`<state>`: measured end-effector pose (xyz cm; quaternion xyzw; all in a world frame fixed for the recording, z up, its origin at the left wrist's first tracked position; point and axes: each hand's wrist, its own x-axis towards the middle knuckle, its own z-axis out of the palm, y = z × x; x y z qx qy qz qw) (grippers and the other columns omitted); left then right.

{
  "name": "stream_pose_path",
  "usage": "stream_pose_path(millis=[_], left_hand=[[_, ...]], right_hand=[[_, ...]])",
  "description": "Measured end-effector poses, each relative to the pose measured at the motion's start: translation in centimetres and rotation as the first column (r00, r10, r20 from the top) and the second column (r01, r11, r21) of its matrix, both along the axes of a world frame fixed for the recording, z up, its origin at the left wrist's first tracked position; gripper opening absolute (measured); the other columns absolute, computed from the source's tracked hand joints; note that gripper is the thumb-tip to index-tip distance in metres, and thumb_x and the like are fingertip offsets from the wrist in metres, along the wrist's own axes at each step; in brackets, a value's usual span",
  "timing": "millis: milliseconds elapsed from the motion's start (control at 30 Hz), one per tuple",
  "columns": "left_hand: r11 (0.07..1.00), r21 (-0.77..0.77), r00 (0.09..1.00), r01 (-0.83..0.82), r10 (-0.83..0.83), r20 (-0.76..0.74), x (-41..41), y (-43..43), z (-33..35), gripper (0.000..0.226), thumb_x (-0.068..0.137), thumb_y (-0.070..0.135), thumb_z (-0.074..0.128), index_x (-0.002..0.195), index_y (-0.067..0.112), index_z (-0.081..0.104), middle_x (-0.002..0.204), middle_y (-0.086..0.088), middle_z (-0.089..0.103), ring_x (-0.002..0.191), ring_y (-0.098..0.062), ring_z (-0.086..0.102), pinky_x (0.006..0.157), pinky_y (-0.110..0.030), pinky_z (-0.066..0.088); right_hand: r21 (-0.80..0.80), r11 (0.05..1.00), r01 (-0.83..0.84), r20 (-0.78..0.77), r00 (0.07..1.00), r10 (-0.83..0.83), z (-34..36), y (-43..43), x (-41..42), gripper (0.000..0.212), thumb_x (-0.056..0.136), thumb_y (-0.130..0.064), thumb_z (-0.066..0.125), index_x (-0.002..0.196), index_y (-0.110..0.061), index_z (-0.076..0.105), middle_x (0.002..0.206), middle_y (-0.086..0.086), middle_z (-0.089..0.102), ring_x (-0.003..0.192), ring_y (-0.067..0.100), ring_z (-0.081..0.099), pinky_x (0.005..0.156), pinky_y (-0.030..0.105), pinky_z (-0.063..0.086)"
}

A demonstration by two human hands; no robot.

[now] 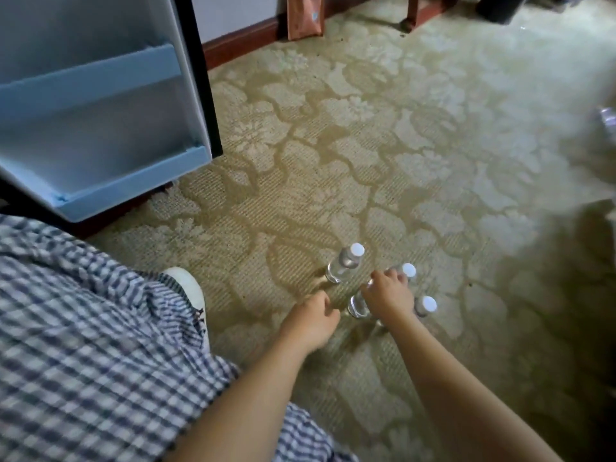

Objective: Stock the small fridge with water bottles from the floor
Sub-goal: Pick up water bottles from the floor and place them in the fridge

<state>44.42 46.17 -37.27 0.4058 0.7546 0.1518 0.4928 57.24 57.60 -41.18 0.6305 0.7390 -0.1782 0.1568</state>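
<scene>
Three white-capped clear water bottles stand on the patterned carpet: one (345,263) at the left, one (408,271) behind my right hand, one (426,305) at the right. My right hand (386,295) is closed from above around a bottle whose clear lower body (357,306) shows under my fingers; its cap is hidden. My left hand (313,320) hovers just left of it, below the left bottle, fingers loosely curved and holding nothing. The small fridge's open door (100,105) with pale blue shelves is at the upper left.
My checked garment (83,328) and a white shoe (188,288) fill the lower left. A dark wooden baseboard (240,45), a brown bag (305,15) and a furniture leg (415,11) line the far side. A blurred bottle (608,119) lies at the right edge.
</scene>
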Motion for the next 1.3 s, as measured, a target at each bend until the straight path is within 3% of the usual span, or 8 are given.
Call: stream_pose_path(millis=[100,267,433,600,767,933,1100,1300], left_hand=[[0.99,-0.049,0.99,0.133,-0.135,-0.03,0.7,-0.4,-0.5,0.041,0.093,0.035,0.047,0.127,0.013,0.046,0.132,-0.009,0.049,0.122,-0.027,0.048,0.1,-0.034,0.039],[0.984,-0.087,0.987,0.155,-0.158,-0.025,0.3,-0.1,-0.9,0.047,0.093,0.037,0.049,0.132,0.013,0.042,0.137,-0.009,0.044,0.126,-0.027,0.044,0.101,-0.035,0.039],[0.98,-0.1,0.984,0.174,-0.176,-0.014,0.5,-0.1,-0.9,0.058,0.091,0.038,0.053,0.141,0.016,0.033,0.146,-0.006,0.037,0.132,-0.027,0.039,0.104,-0.039,0.037],[0.981,-0.092,0.985,0.169,-0.167,0.032,0.2,-0.3,-1.0,0.077,0.084,0.035,0.065,0.146,0.021,0.021,0.149,-0.005,0.036,0.134,-0.027,0.039,0.107,-0.042,0.037],[0.999,-0.017,0.988,0.04,-0.037,0.153,-0.6,-0.1,0.3,0.072,0.069,0.036,0.079,0.129,0.031,0.039,0.12,0.003,0.06,0.109,-0.021,0.058,0.093,-0.04,0.048],[0.981,0.192,0.988,0.039,-0.067,0.141,-2.0,0.2,3.2,0.072,0.071,0.036,0.078,0.131,0.019,0.041,0.121,0.002,0.06,0.104,-0.017,0.059,0.085,-0.031,0.05],[0.923,0.368,0.99,-0.113,0.071,0.125,-3.7,-0.7,7.1,0.071,0.063,0.051,0.078,0.123,0.024,0.05,0.112,0.006,0.066,0.099,-0.014,0.064,0.087,-0.039,0.055],[0.861,0.463,0.974,-0.21,0.227,0.021,-9.0,-1.5,12.3,0.06,0.059,0.066,0.07,0.1,0.024,0.062,0.092,0.007,0.068,0.083,-0.013,0.064,0.077,-0.043,0.056]], right_hand=[[-0.034,0.998,0.059,0.023,0.998,-0.058,-1.6,-0.8,1.7,0.04,0.09,-0.037,0.048,0.124,-0.016,0.046,0.135,0.014,0.043,0.124,0.035,0.041,0.094,0.041,0.04],[-0.021,0.995,0.097,-0.111,0.989,-0.098,-2.7,-1.2,2.9,0.036,0.093,-0.024,0.048,0.127,-0.017,0.041,0.117,0.018,0.06,0.103,0.035,0.059,0.068,0.034,0.039],[-0.033,0.999,0.025,-0.283,0.959,-0.034,-1.6,-1.8,2.2,0.03,0.09,-0.027,0.057,0.116,-0.014,0.05,0.1,0.013,0.066,0.091,0.03,0.061,0.067,0.029,0.036],[-0.024,0.999,0.044,-0.604,0.795,-0.05,2.0,-2.7,1.5,0.018,0.084,-0.024,0.067,0.08,-0.017,0.051,0.062,-0.011,0.047,0.06,0.01,0.045,0.058,0.025,0.034],[-0.048,0.999,-0.001,-0.805,0.592,-0.038,7.5,-2.8,-0.5,0.025,0.081,-0.014,0.07,0.066,-0.014,0.051,0.051,-0.013,0.039,0.048,0.002,0.033,0.047,0.015,0.027],[-0.026,0.994,-0.109,-0.884,0.467,0.028,12.7,-2.1,-2.9,0.024,0.071,-0.022,0.071,0.071,-0.002,0.06,0.055,-0.008,0.045,0.051,0.005,0.038,0.047,0.018,0.029],[0.059,0.987,-0.15,-0.91,0.399,0.115,17.9,-1.7,-6.2,0.008,0.072,-0.018,0.072,0.069,-0.019,0.065,0.053,-0.011,0.053,0.05,0.004,0.046,0.046,0.014,0.035],[0.146,0.975,-0.169,-0.923,0.332,0.195,21.7,-1.8,-12.2,0.005,0.084,-0.028,0.067,0.087,-0.03,0.065,0.073,0.006,0.054,0.067,0.017,0.047,0.062,0.032,0.04]])
